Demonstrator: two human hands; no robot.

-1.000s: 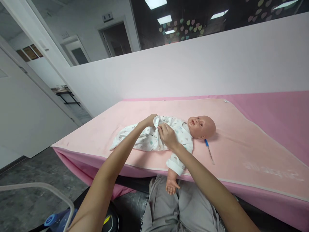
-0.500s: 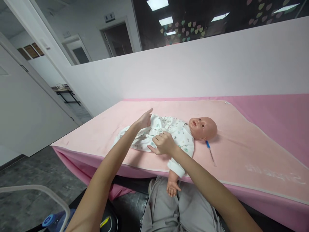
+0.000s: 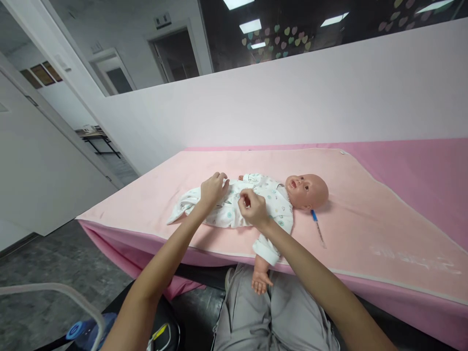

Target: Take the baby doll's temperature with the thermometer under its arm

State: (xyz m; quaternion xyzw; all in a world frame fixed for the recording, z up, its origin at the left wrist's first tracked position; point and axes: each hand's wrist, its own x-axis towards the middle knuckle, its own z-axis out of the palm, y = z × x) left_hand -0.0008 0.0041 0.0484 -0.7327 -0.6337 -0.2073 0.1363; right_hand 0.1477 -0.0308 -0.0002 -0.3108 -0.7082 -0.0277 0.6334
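Note:
A baby doll [image 3: 306, 191] lies on its back, its head to the right, dressed in a white printed baby gown [image 3: 274, 200]. My left hand [image 3: 215, 189] is over the lower part of the gown with its fingers bent inward. Above the doll's belly, my right hand [image 3: 254, 208] has its fingers curled round toward the thumb. Whatever either hand may pinch is too small or hidden to make out. The doll's near arm [image 3: 261, 275] hangs over the table edge, and its far hand [image 3: 241, 177] shows beyond the gown.
A thin stick with a blue cap, like a thermometer [image 3: 318, 228], lies beside the doll's head. Under the doll is a peach mat [image 3: 365, 209] on a pink cloth [image 3: 420, 175]. A white wall [image 3: 310, 102] rises behind. A blue-capped bottle [image 3: 87, 331] stands low at left.
My left hand has come off the far side of the gown, and its fingers have curled. My right hand has curled into a ring. The doll's far hand now shows.

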